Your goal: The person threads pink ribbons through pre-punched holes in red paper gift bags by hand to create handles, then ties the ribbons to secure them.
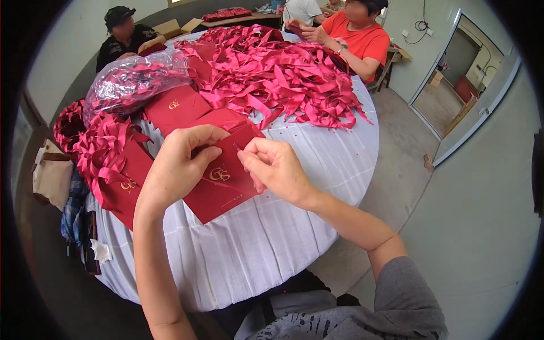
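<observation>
A flat red paper bag with a gold emblem is held tilted over the near part of the table. My left hand grips its upper left edge, thumb on the front and fingers behind. My right hand is closed in a pinch at the bag's right side; what sits between thumb and forefinger is too small to make out. Just beyond my hands lie more red bags in a stack. To the left, another red bag lies partly under loose pink-red ribbons.
A big heap of ribbons covers the far part of the white-clothed round table. A clear plastic sack of ribbons stands at the left. Two people sit across, handling red pieces. A cloth bag hangs by the left edge.
</observation>
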### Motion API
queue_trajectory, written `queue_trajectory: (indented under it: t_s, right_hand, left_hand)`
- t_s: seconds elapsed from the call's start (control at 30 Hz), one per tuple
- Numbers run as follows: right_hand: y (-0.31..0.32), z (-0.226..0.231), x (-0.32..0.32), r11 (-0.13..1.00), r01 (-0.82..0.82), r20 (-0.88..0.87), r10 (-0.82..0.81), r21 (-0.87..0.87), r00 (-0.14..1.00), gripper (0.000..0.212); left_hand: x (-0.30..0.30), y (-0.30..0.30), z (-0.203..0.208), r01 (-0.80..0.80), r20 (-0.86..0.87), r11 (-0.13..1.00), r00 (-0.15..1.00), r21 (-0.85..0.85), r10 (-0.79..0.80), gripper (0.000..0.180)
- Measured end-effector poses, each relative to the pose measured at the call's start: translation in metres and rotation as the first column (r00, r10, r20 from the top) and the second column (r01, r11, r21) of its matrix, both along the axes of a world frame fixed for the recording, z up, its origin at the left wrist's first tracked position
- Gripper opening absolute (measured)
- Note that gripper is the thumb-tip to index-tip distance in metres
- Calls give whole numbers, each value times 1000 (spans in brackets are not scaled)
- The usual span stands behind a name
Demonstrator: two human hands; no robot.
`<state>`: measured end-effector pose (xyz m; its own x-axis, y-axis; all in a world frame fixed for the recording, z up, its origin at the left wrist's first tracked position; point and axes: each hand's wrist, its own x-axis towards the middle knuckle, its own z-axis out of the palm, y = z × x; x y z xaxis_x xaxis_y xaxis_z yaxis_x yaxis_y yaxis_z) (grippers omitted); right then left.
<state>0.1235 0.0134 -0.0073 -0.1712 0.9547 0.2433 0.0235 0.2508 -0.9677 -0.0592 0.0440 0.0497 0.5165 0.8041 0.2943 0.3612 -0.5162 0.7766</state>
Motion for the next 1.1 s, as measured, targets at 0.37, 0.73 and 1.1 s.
queue_trajectory:
  t_s: [0.37,0.73,1.1]
  right_hand:
    - [-3,-1,-1,1000,10,30,-11,22,999,21]
    - [-12,0,1,963,-215,-372,142,-162,917,27]
    - [-31,14,-8,995,-68,-273,45,-77,961,24]
  left_hand:
    - [7,-12,5,-74,-23,997,997,8,74,19]
    - [11,-27,4,-117,-56,981,990,154,127,20]
    - [22,-50,0,-145,-137,893,965,426,222,22]
